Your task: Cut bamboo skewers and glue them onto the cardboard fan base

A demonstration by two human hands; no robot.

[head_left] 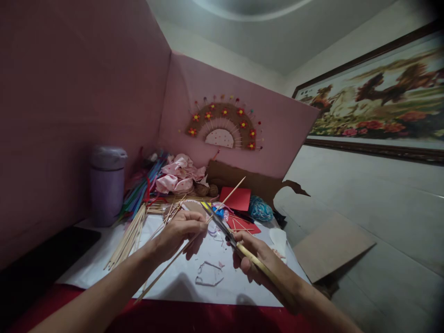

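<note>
My left hand (185,231) is closed around a thin wooden skewer (233,191), which slants from the lower left up to the right above the white tabletop sheet (166,284). In my right hand (256,259) is a pair of scissors (222,225) with dull yellow handles. Their blades point up to the left and cross the skewer just beyond my left fingertips. Whether the blades touch the wood I cannot tell. Below my hands, thin grey scraps (209,274) lie on the sheet.
Loose skewers (128,236) lie at the left, near a purple lidded container (107,185). Pink cloth (180,173), red paper (236,198) and blue yarn (261,209) sit at the back. Behind them, a pink board bears a flowered cardboard arch (225,112). A cardboard sheet (333,245) stands at the right.
</note>
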